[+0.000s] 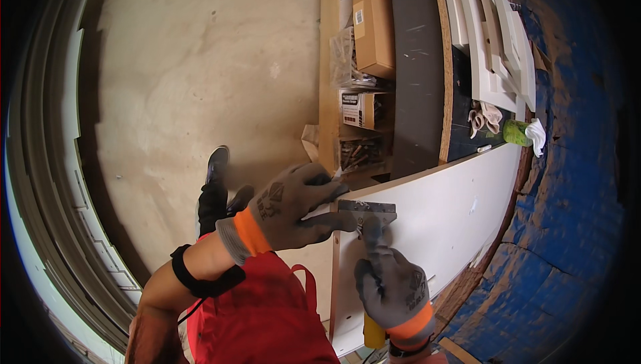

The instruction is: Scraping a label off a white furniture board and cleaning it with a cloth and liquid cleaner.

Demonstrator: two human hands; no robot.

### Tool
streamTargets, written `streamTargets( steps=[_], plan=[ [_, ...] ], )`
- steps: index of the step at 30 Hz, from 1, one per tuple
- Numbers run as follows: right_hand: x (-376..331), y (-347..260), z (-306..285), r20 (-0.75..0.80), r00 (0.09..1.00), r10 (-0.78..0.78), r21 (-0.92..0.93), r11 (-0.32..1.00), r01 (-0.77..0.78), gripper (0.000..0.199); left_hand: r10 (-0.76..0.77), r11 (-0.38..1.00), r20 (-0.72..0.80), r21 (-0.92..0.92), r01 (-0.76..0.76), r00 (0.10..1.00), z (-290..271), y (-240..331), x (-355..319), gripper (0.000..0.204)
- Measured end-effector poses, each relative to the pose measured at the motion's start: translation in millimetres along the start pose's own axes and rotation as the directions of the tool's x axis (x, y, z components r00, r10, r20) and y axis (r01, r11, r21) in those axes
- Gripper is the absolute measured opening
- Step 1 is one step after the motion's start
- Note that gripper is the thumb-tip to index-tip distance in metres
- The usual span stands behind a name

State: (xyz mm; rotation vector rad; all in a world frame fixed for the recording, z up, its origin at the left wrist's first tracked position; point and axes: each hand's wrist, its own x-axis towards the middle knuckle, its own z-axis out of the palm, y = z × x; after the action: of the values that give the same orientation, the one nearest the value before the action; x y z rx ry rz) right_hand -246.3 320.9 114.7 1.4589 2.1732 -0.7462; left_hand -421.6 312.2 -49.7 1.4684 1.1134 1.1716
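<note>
Two gloved hands work at the near corner of a white panel (pixel 441 217) on the worktop. Left hand (pixel 294 207), fingers curled, clamps a metal square (pixel 367 209) against the panel edge. Right hand (pixel 390 284), at 5 o'clock from the square, presses one extended finger onto it. Cardboard box (pixel 372 24) at 12 o'clock.

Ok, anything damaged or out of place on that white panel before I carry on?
Mostly tidy. The white panel has a small mark on its face near the right end and looks chipped along its lower right edge. The left hand presses a metal square at its end; the right hand steadies below.
</note>
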Motion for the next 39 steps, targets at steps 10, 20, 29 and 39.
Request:
streamTargets(
  steps=[10,20,29,39],
  plan=[
    [-22.2,25.7,9.5,-0.120,0.986,0.115,0.239,0.967,-0.083,0.036,0.089,0.982,-0.063,0.173,-0.077,0.994,-13.2,26.6,10.7,0.042],
    [-27.1,25.1,13.9,-0.135,0.988,0.075,0.226,0.973,-0.043,0.036,0.175,0.779,0.212,0.567,-0.267,0.961,-14.6,61.1,33.4,0.023],
    [-32.4,35.9,29.3,-0.129,0.992,0.008,0.207,0.978,0.019,0.041,0.502,0.815,-0.151,0.412,-0.407,0.851,-51.1,40.7,71.2,0.037],
    [-24.3,7.4,32.4,-0.189,0.981,0.051,0.187,0.982,-0.015,0.039,0.023,0.967,0.257,0.238,-0.086,0.966,-42.6,5.8,32.8,0.029]
  ],
)
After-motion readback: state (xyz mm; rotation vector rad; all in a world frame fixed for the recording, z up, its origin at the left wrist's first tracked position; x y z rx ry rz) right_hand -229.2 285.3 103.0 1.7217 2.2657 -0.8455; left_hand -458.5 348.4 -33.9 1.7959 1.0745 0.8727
